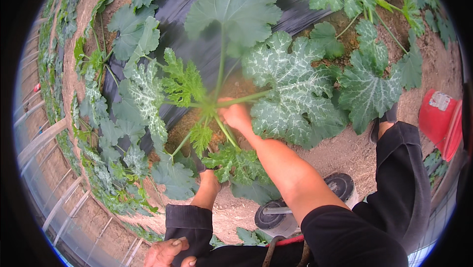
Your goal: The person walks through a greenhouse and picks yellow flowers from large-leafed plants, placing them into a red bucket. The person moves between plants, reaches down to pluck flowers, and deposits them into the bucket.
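Observation:
A squash plant (208, 106) with lobed, toothed leaves spreads in front of me, its young leaves bunched at the centre. My right hand (234, 114) reaches in beside its crown, below a thick leaf stalk. The fingers are partly hidden by stems, so I cannot tell what they hold. To the right of that hand is a broad, silver-marked leaf (292, 86). My left hand (168, 253) is at the bottom edge, near my rolled trouser leg, with fingers bent and partly cut off by the picture's rim.
Black plastic mulch (177, 34) covers the bed, with bare soil (343, 148) around it. More squash plants (107, 60) grow on both sides. A red bucket (438, 119) lies at the right. Black wheels (273, 215) stand between my legs. Greenhouse frame bars (42, 139) run along the left.

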Available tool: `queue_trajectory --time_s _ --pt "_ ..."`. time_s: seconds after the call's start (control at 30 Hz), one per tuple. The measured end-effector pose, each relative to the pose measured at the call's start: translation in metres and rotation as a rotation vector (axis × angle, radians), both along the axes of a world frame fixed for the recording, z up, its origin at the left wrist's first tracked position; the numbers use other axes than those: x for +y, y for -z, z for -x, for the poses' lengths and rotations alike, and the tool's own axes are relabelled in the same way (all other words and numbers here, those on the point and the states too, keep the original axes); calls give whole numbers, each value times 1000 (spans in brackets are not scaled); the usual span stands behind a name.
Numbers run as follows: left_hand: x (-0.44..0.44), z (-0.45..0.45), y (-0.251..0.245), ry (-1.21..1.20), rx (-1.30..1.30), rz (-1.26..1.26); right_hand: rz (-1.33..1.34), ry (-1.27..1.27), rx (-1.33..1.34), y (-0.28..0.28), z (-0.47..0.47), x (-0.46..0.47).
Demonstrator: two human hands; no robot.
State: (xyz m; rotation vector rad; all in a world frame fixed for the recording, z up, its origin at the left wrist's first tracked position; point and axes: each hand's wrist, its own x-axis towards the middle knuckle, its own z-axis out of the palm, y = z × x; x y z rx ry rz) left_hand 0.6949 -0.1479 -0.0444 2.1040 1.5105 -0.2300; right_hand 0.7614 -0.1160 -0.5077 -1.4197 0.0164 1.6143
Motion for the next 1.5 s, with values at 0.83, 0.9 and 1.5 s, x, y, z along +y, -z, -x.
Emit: queue_trajectory --time_s 0.83,0.9,1.5 --pt "7 5 -4 30 -101 27 -300 -464 -1000 -82 -91 70" --pt "9 6 -5 50 -95 29 -301 -810 -1001 -64 -99 102" --pt "22 36 -9 48 -289 124 -847 -1703 -1245 45 -54 147"
